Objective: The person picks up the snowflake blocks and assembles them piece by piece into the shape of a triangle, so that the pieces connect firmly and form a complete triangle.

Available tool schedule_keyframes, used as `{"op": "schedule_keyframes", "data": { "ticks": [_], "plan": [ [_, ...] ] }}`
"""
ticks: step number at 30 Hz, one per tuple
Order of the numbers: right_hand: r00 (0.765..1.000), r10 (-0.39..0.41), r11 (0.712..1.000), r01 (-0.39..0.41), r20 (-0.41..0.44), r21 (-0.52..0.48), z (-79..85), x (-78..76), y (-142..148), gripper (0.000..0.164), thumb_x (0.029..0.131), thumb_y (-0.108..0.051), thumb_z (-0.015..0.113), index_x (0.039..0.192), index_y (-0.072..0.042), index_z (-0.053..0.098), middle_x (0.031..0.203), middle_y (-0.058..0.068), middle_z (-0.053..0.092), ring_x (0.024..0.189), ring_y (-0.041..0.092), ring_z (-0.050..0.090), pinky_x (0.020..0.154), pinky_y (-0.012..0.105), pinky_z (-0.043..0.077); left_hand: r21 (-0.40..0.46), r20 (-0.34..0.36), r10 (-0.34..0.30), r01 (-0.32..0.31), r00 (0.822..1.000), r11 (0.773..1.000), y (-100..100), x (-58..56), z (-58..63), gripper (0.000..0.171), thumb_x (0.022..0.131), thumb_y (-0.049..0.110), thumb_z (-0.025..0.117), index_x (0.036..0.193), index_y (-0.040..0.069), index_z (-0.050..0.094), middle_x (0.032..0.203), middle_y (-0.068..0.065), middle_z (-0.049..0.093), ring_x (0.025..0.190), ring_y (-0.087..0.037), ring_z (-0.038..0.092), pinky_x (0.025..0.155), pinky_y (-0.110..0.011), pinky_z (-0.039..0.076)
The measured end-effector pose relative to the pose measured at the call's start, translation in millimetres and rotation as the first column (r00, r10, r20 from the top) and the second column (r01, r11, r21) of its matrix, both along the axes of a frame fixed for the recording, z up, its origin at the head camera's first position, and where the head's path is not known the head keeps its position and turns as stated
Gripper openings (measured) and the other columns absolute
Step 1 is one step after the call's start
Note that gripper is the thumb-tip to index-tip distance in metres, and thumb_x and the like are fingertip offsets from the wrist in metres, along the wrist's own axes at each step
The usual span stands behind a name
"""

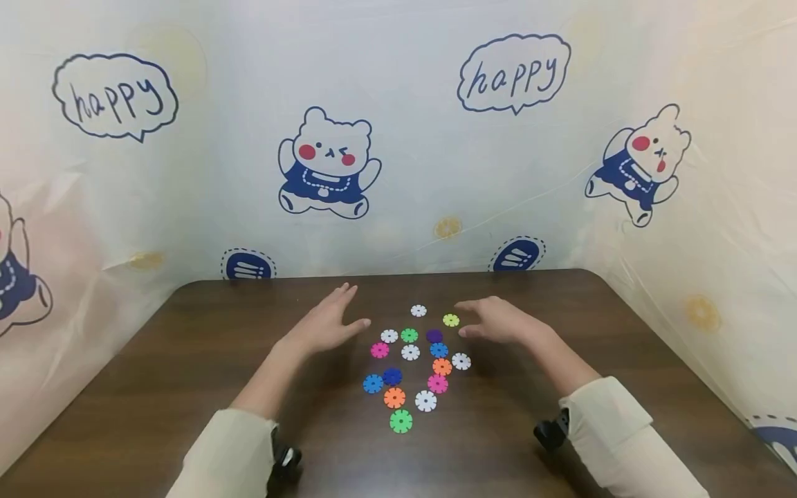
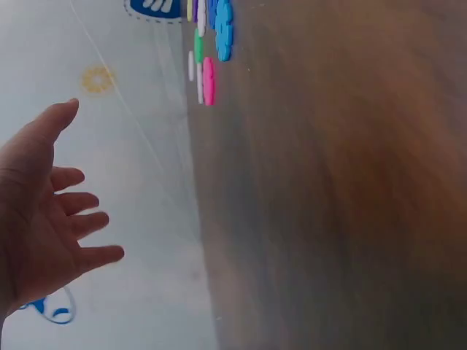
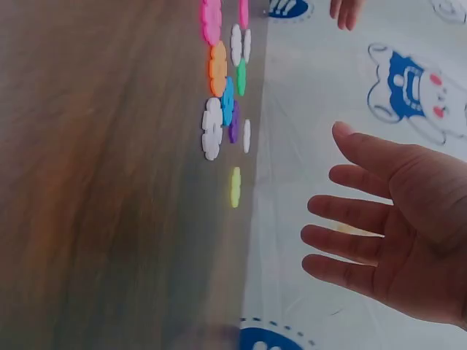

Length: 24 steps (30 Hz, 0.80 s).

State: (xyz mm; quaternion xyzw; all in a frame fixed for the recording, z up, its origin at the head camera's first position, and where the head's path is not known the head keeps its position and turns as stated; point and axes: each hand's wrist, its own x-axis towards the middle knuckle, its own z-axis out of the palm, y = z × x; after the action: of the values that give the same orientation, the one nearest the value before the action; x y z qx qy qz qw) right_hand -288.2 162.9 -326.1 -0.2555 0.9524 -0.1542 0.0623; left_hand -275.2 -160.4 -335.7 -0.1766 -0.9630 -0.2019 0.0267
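Several flat, notched plastic discs lie loose on the table between the two hands. A yellow disc (image 1: 451, 320) and a white disc (image 1: 418, 311) are farthest back; a green disc (image 1: 401, 421) is nearest the front. My left hand (image 1: 326, 324) hovers to the left of the discs, fingers extended and thumb apart, holding nothing. The pink disc (image 1: 380, 350) is among those closest to it. To the right, my right hand (image 1: 498, 320) is held above the table with its fingers spread, near the yellow disc (image 3: 236, 187) and apart from it. Both palms show bare in the wrist views.
The dark brown wooden table (image 1: 156, 373) has rounded back corners. Behind and beside it hangs a pale curtain (image 1: 411, 138) printed with bears and the word "happy". A black wrist device (image 1: 551, 432) sits below the right sleeve, another (image 1: 286, 460) by the left.
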Motion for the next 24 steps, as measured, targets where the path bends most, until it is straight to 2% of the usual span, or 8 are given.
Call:
{"op": "schedule_keyframes", "data": {
  "ticks": [4, 7, 11, 15, 20, 24],
  "plan": [
    [0.996, -0.054, 0.996, 0.060, 0.076, -0.069, -6.9, -20.2, -4, 0.050, 0.088, -0.025, 0.064, 0.131, -0.005, 0.050, 0.129, 0.014, 0.053, 0.118, 0.030, 0.048, 0.096, 0.045, 0.040, 0.090, 0.050, 0.019, -0.024, 0.999, 0.996, 11, -24.4, -6.0, 0.071, 0.089, 0.037, 0.058, 0.142, -0.001, 0.029, 0.144, -0.021, 0.031, 0.133, -0.036, 0.025, 0.105, -0.051, 0.025],
    [0.988, -0.083, 0.988, 0.098, 0.130, -0.116, -16.0, -34.1, -5, 0.047, 0.089, -0.023, 0.063, 0.130, -0.003, 0.051, 0.128, 0.016, 0.053, 0.116, 0.030, 0.050, 0.095, 0.045, 0.041, 0.117, 0.061, 0.041, -0.048, 0.997, 0.992, 22, -39.8, -13.8, 0.066, 0.090, 0.033, 0.059, 0.139, -0.002, 0.034, 0.140, -0.021, 0.037, 0.130, -0.036, 0.031, 0.104, -0.049, 0.028],
    [0.980, -0.124, 0.977, 0.148, 0.155, -0.154, -31.4, -50.1, -3, 0.044, 0.088, -0.022, 0.063, 0.127, -0.002, 0.054, 0.124, 0.017, 0.055, 0.111, 0.030, 0.053, 0.094, 0.045, 0.042, 0.133, 0.063, 0.038, -0.046, 0.997, 0.990, 38, -56.6, -24.6, 0.060, 0.091, 0.029, 0.058, 0.137, -0.004, 0.038, 0.137, -0.022, 0.041, 0.128, -0.036, 0.035, 0.104, -0.047, 0.029],
    [0.971, -0.171, 0.962, 0.201, 0.167, -0.186, -43.5, -62.4, 1, 0.042, 0.087, -0.022, 0.065, 0.123, -0.002, 0.057, 0.121, 0.016, 0.058, 0.108, 0.029, 0.053, 0.093, 0.046, 0.042, 0.115, 0.094, 0.052, -0.063, 0.994, 0.991, 56, -70.0, -32.3, 0.057, 0.091, 0.030, 0.057, 0.136, -0.002, 0.040, 0.136, -0.019, 0.043, 0.127, -0.033, 0.037, 0.104, -0.044, 0.030],
    [0.955, -0.200, 0.945, 0.247, 0.219, -0.214, -48.3, -72.0, 0, 0.043, 0.086, -0.022, 0.066, 0.124, -0.005, 0.057, 0.120, 0.014, 0.058, 0.107, 0.029, 0.053, 0.093, 0.046, 0.042, 0.065, 0.121, 0.060, -0.068, 0.991, 0.996, 83, -82.0, -35.2, 0.054, 0.092, 0.029, 0.057, 0.135, 0.000, 0.042, 0.136, -0.015, 0.045, 0.126, -0.029, 0.039, 0.103, -0.041, 0.032],
    [0.950, -0.180, 0.951, 0.234, 0.256, -0.201, -49.8, -75.8, -7, 0.043, 0.083, -0.018, 0.070, 0.122, -0.005, 0.059, 0.102, 0.011, 0.062, 0.092, 0.024, 0.054, 0.083, 0.038, 0.046, 0.000, 0.137, 0.048, -0.048, 0.989, 0.999, 101, -85.8, -37.7, 0.052, 0.092, 0.027, 0.055, 0.134, -0.001, 0.044, 0.135, -0.015, 0.046, 0.125, -0.028, 0.041, 0.102, -0.038, 0.034]
  ]
}}
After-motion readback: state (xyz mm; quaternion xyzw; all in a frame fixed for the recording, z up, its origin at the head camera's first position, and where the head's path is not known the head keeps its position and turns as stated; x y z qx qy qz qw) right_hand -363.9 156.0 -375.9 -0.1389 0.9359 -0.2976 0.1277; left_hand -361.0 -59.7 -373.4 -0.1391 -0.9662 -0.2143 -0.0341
